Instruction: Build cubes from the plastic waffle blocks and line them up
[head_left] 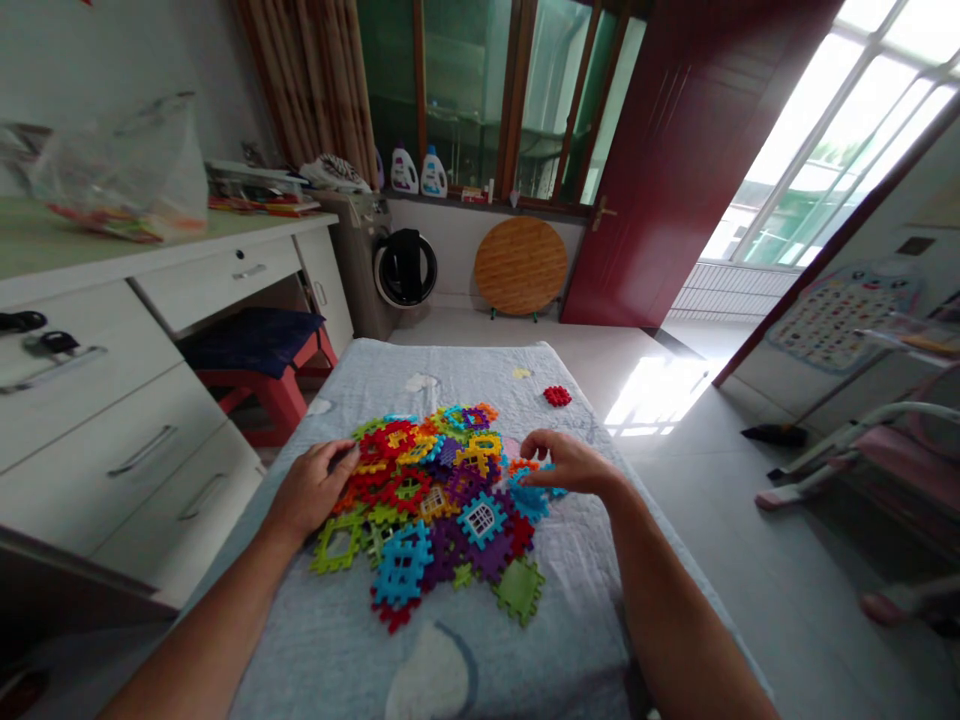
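A heap of colourful plastic interlocking building tiles (450, 480) with notched edges lies on the cloth-covered table. Some are window-shaped, such as a blue tile with a white lattice (481, 519). My left hand (316, 484) rests against the heap's left side, beside red and orange tiles, its fingers extended and holding nothing visible. At the right side, my right hand (568, 462) curves over a blue tile (531, 500) and orange ones, thumb and fingers apart. A green solid tile (520, 590) lies at the near right of the heap. One red piece (557, 396) sits apart at the far right.
The table wears a pale blue cloth (570, 620). To the left stand a white desk (217, 275) with a plastic bag (127, 180) on it and a red stool (289, 385). A washing machine (367, 260) and a round wooden board (521, 265) stand beyond.
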